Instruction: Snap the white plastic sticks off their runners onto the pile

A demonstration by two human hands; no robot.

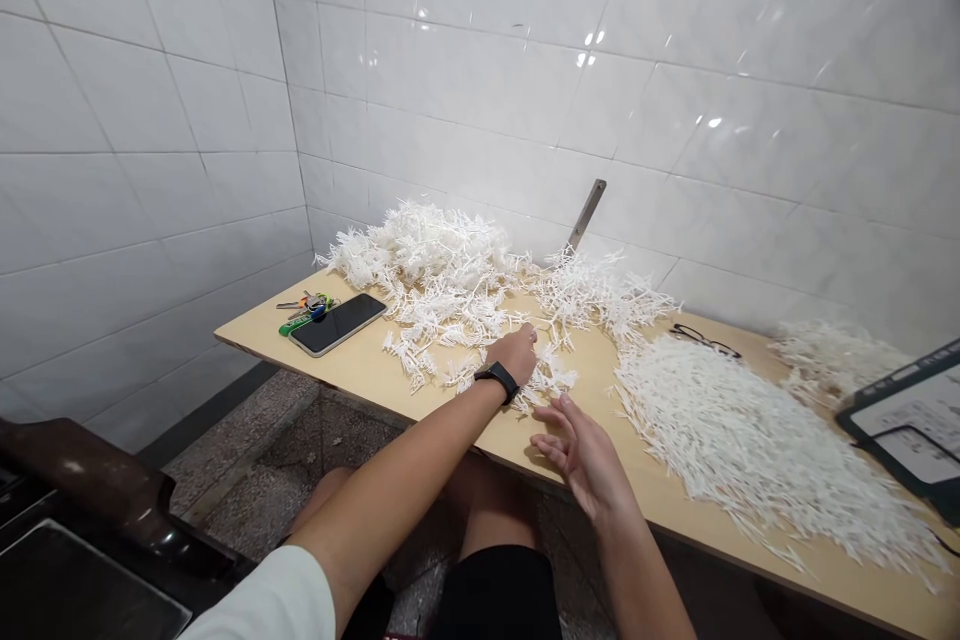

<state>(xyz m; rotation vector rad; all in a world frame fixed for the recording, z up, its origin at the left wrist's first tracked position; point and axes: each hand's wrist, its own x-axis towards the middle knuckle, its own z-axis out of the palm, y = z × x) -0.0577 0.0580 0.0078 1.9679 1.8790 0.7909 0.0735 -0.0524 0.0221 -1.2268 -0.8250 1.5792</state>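
Note:
My left hand (513, 354), with a black band on its wrist, reaches into white branched plastic pieces (442, 265) at the middle of the wooden table (600, 390). Its fingers are curled and close together at the pieces; whether they pinch one is too small to tell. My right hand (589, 455) hovers at the table's front edge, palm turned left, fingers apart and nothing between them. A small white branched cluster (551, 375) lies between the two hands. To the right spreads a wide heap of loose white sticks (757, 440).
A phone (339, 324) and keys (307, 305) lie at the left. A metal strip (585, 217) stands against the tiled wall. Glasses (705, 340) rest behind the stick heap. At the far right is a dark green container (911, 420); a dark chair (82, 490) stands lower left.

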